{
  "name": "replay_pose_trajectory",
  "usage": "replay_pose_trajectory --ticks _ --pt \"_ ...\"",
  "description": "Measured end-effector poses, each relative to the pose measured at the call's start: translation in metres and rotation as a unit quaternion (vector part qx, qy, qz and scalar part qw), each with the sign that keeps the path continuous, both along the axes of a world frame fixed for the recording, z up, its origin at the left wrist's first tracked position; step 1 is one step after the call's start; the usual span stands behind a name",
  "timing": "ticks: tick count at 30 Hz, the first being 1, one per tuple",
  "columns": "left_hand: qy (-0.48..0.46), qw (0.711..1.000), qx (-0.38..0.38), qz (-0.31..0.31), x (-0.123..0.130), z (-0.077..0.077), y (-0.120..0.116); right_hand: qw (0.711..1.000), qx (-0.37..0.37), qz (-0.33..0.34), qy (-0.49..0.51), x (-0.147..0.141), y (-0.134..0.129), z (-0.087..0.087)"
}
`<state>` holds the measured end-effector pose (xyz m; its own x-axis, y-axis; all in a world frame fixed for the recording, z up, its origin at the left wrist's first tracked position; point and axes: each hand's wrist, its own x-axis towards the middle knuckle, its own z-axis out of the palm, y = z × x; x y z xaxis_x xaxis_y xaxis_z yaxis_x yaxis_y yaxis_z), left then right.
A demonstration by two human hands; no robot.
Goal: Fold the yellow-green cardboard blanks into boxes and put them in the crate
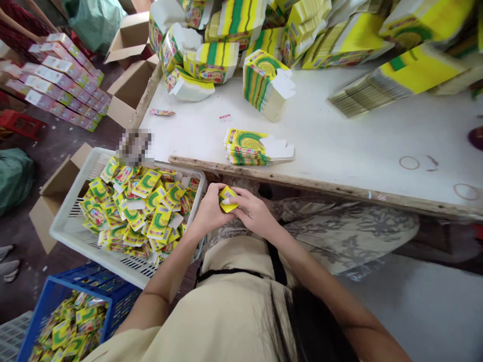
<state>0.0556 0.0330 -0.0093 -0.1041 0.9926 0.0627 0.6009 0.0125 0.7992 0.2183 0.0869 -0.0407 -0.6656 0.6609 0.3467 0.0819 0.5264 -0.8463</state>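
Between my two hands, over my lap and just off the table's near edge, is a small yellow and green box (pixel 228 198). My left hand (pixel 211 208) is wrapped round its left side. The fingers and thumb of my right hand (pixel 252 211) close on its right side and near end. On the white table (pixel 320 146), just beyond my hands, lies a small stack of flat yellow-green cartons (pixel 251 147). To my left a white basket (pixel 71 208) holds a heap of similar small boxes (pixel 151 206).
Large bundles of flat cartons (pixel 222 60) line the table's far side, with one bundle (pixel 266 83) nearer. A blue crate (pixel 35 311) with yellow packets stands at lower left. Open cardboard boxes (pixel 130 85), stacked pink-white boxes (pixel 68 80) and a red stool (pixel 22 123) are further left.
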Motion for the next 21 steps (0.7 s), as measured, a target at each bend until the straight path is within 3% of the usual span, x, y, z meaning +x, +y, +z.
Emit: replay_pose_trajectory --ticks 5,10,15,21 --pt "0.061 0.997 0.034 -0.041 -0.0025 0.0006 0.0042 1.0 -0.003 0.001 -0.014 -0.0011 -0.0005 -0.002" --pt "0.09 0.994 0.055 -0.028 -0.0002 -0.003 0.0036 1.0 -0.003 -0.009 -0.011 0.0003 0.0028 -0.0037" --pt "0.058 0.997 0.04 -0.019 0.0008 -0.0058 0.0011 0.999 -0.016 0.011 -0.026 0.0032 0.0075 0.0025" --pt "0.087 0.995 0.017 -0.041 -0.001 -0.0034 0.003 0.999 -0.021 0.018 -0.042 0.006 0.0076 0.003"
